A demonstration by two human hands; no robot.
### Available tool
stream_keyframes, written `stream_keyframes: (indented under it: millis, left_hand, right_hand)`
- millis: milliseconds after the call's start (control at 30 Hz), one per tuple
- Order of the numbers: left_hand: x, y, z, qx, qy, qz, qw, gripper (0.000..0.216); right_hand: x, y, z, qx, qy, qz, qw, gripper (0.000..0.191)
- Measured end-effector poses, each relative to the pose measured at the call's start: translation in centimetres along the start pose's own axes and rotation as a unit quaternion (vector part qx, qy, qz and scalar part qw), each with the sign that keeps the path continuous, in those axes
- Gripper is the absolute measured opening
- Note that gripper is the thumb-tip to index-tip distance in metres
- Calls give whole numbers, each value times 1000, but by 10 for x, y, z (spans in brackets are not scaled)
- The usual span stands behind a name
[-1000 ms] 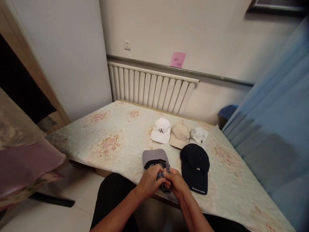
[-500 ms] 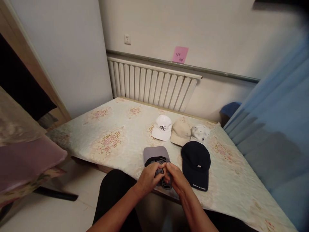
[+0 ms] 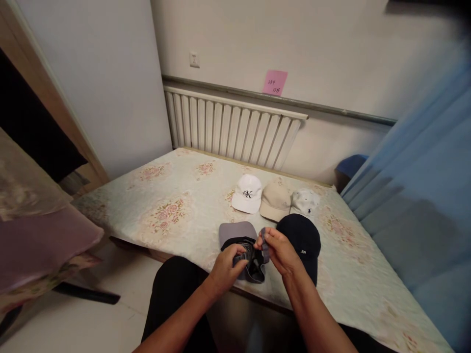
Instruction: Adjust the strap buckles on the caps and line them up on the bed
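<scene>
Grey cap [image 3: 239, 235], upside down at the bed's [image 3: 176, 196] near edge: light, soft cloth; your left hand [image 3: 226, 267] grips its back rim, your right hand [image 3: 277, 250] pinches its adjuster strap [image 3: 263, 234]—hold there.

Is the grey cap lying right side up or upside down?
Upside down: the grey cap shows its dark inside, with both hands at its back strap.

The person's left hand [image 3: 225, 267] grips the back of a grey cap [image 3: 239, 239] lying upside down on the flowered bed [image 3: 176, 215], while the right hand [image 3: 281, 251] pinches its strap [image 3: 263, 240] up. A navy cap [image 3: 302, 236] lies just beside it; white [image 3: 248, 193], beige [image 3: 274, 201] and pale [image 3: 305, 202] caps line up behind.
</scene>
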State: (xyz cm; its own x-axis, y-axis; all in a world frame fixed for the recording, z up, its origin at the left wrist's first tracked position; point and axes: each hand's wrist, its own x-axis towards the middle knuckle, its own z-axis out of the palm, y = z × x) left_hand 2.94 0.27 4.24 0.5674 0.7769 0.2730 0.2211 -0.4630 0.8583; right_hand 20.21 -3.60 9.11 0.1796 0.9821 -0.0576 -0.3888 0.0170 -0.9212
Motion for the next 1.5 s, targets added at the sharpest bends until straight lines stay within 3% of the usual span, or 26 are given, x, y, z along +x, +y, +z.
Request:
stream_keyframes:
  millis: [267,533,733,1033,1500]
  left_hand:
    - [0,2,-3,-32,9,10,999,16]
    - [-2,-4,-1,-75,17,8,997,17]
    - [-2,-7,2,-91,25,33,995,15]
    - [-3,-6,6,-109,39,42,992,12]
    - [-3,-8,6,-167,49,5,985,12]
  right_hand:
    - [-1,-11,-3,-47,-15,-3,999,18]
    - [-6,32,-14,-109,-40,80,990,24]
    - [-7,55,-20,-79,-71,99,989,27]
    - [-7,63,-16,-17,-116,108,987,27]
    - [-7,72,-11,28,-110,102,988,25]
